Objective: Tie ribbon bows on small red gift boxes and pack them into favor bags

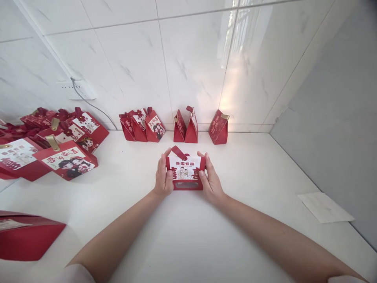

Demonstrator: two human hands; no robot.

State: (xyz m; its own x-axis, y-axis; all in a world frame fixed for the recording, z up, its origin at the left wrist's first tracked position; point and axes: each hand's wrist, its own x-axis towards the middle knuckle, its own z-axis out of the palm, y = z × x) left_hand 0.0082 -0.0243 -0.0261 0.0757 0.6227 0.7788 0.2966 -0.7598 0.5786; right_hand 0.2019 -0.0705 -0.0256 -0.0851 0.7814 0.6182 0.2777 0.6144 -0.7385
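A small red gift box [185,173] with a white picture label and a red ribbon handle rests on the white table [188,236] in front of me. My left hand [163,177] grips its left side, fingers curled round the edge. My right hand [209,179] grips its right side the same way. Both thumbs press on the front face.
Several folded red gift boxes stand in a row [173,125] against the tiled wall. A pile of flat red boxes [50,145] lies at the left, another red box [26,236] at the near left. A white paper sheet [325,207] lies at the right.
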